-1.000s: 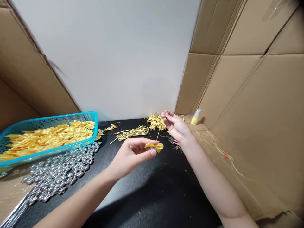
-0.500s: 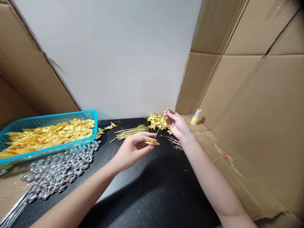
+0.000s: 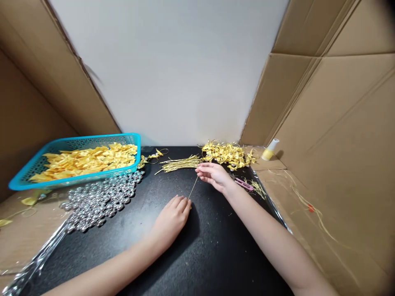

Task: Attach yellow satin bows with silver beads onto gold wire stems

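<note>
My left hand [image 3: 173,218] is closed low over the black table, its knuckles toward me. A sliver of a yellow ribbon bow [image 3: 190,207] shows at its fingertips; the rest is hidden. From those fingers a thin gold cord [image 3: 193,187] runs taut up to my right hand [image 3: 213,176], which pinches its upper end. Just behind the right hand lie a bundle of gold cords [image 3: 180,163] and a pile of yellow bows with silver beads [image 3: 226,154]. Pink-handled snippers [image 3: 244,183] lie partly hidden by my right wrist.
A turquoise basket [image 3: 74,177] of yellow ribbon bows [image 3: 89,160] stands at the left, with many silver beads [image 3: 105,199] spread before it. A spool of yellow thread [image 3: 270,150] stands at the right. Cardboard walls [image 3: 345,123] flank the table [image 3: 216,250].
My left hand has turned over and moved down and toward me with the bow. The right hand has come lower and left and now pinches the cord, stretching it. The view has shifted.
</note>
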Tool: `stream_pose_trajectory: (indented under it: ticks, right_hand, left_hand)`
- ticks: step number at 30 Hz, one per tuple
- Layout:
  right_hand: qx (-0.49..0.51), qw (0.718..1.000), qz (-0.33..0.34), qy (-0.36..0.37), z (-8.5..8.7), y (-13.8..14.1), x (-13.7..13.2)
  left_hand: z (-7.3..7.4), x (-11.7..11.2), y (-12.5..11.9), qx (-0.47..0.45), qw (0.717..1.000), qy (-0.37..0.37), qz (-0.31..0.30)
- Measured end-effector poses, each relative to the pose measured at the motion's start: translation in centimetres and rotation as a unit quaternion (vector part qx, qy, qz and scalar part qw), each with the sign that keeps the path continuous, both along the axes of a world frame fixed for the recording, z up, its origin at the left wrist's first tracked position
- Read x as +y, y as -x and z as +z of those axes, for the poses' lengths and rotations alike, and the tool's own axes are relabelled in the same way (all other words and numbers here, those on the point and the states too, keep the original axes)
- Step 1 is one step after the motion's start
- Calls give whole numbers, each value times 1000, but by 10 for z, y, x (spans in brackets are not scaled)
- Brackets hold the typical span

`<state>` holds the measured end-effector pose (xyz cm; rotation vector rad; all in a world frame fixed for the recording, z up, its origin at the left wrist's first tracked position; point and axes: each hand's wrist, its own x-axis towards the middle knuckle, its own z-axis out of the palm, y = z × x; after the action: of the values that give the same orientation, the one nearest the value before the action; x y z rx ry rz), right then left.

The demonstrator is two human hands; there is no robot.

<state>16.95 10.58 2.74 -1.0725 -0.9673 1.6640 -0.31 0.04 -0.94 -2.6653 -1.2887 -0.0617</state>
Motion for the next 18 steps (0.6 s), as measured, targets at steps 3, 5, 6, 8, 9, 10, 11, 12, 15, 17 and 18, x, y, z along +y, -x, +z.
stream_pose_trajectory:
  ticks: [3,5,6,8,9,10,11,12,15,17,18]
  right_hand:
    - [-47,999,5,-3,-14,8,0]
    - [-91,996,2,-9,-21,10,2]
    - [-118,993,0,-12,-23,11,3]
    - [-182,983,-2,-22,-29,13,5]
    - [-218,976,-2,-29,-31,15,6]
    - [-254,966,-2,-40,-34,17,6]
    - [-291,955,-1,-55,-36,19,6]
    - [-327,942,-1,-73,-38,21,6]
    - [-424,897,2,-122,-39,28,5]
    - [-479,867,8,-141,-37,32,3]
    - [-502,852,13,-149,-37,34,2]
  left_hand:
    - [-8,-11,-3,3,999,18,28]
    - [-9,-16,-9,-4,999,27,43]
    - [-8,-19,-13,0,998,30,52]
    - [-3,-27,-23,14,996,44,71]
    - [1,-31,-28,20,995,56,78]
    - [5,-35,-33,20,994,72,82]
    - [9,-40,-37,19,992,87,87]
    - [13,-44,-41,19,991,101,89]
    - [23,-50,-49,22,987,133,92]
    - [27,-50,-51,19,983,155,96]
    - [28,-49,-51,16,981,168,99]
